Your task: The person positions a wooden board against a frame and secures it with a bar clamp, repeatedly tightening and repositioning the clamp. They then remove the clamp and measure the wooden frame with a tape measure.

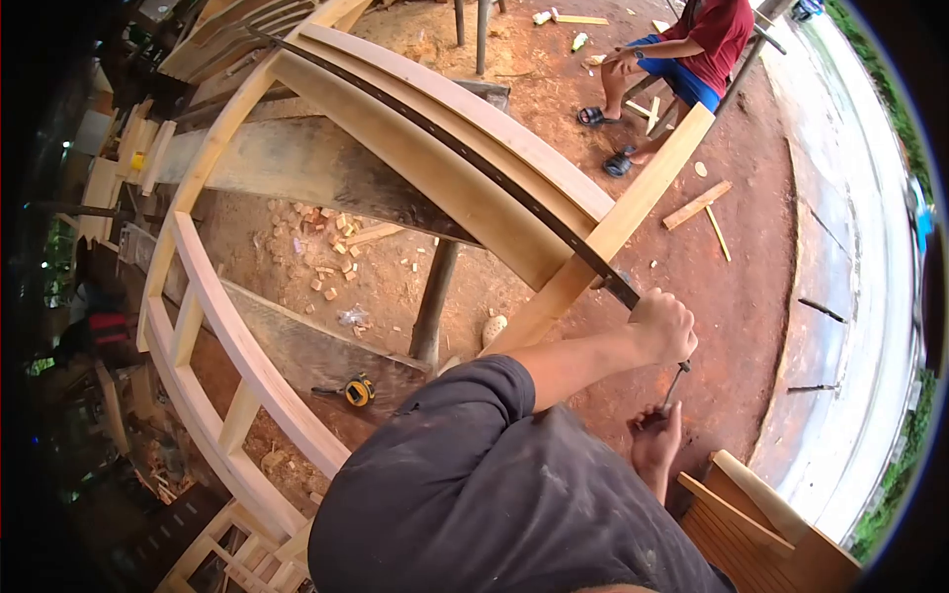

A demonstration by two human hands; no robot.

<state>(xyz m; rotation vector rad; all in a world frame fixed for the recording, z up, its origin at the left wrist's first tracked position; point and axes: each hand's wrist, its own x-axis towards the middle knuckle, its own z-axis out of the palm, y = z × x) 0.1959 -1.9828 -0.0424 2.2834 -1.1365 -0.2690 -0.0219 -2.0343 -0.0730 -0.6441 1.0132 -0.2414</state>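
A long dark bar clamp (465, 153), a steel strip with a row of holes, lies across a curved wooden frame. My left hand (660, 328) is closed around its near end, just past the light wooden rail (657, 178). Below that fist, my right hand (655, 435) has its fingers closed on a thin dark metal rod (676, 383) with a small knob at its upper end. Whether the rod joins the clamp is hidden by my left hand. Beside the clamp run a curved pale board (474, 104) and a wide wooden panel (425, 173).
A seated person in a red shirt (722, 35) is beyond the frame. A yellow tape measure (359, 390) rests on a plank at left. Wood offcuts (331, 294) litter the dirt floor. Another curved frame (252, 366) stands left, and slatted woodwork (741, 514) is at lower right.
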